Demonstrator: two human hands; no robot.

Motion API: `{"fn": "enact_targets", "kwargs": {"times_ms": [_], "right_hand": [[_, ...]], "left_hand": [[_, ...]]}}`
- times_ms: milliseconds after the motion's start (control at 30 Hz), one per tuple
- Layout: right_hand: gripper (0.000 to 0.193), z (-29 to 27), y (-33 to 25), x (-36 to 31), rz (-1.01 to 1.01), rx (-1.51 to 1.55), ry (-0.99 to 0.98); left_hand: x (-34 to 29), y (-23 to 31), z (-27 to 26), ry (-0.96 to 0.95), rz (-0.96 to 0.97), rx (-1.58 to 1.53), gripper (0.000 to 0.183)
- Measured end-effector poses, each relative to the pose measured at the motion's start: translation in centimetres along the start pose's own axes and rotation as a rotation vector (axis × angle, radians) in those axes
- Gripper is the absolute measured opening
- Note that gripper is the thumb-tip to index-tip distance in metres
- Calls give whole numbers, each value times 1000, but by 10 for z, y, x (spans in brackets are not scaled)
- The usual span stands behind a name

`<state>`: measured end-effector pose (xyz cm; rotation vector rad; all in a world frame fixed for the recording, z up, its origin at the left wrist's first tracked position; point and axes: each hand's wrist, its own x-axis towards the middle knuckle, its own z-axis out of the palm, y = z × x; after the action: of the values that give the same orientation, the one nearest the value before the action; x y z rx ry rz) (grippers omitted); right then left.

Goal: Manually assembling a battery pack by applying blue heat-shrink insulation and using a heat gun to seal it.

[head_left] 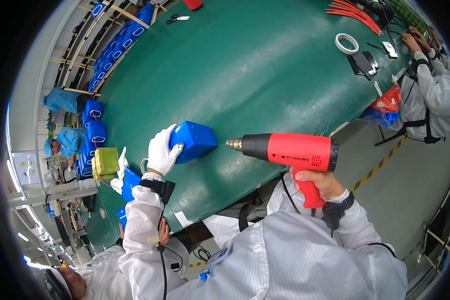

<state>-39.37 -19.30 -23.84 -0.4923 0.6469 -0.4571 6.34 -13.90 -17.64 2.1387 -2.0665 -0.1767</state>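
Observation:
My left hand, in a white glove, grips a blue box-shaped pack by its left side over the green table. The thumb lies across the pack's near face. Bare-fingered, my right hand is wrapped round the handle of a red and black heat gun. The gun's metal nozzle points left at the pack, a short gap away from it. A dark cord runs from the gun's handle.
Blue packs and a yellow pack line the left side. At the far right lie a tape roll, red tubing and black sheets. Scissors rest at the far edge. Co-workers sit at left and right.

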Motion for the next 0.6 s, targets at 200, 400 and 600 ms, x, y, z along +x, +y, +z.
{"fn": "enact_targets", "kwargs": {"times_ms": [200,400,600], "right_hand": [[31,12,-6,-1,-53,-47,-99],[25,35,-24,1,-139,-131,-100],[30,39,-35,24,-155,-112,-93]], "left_hand": [[0,2,-1,-5,6,9,65],[1,1,-1,16,11,6,52],[0,0,-2,8,19,-5,49]]}}
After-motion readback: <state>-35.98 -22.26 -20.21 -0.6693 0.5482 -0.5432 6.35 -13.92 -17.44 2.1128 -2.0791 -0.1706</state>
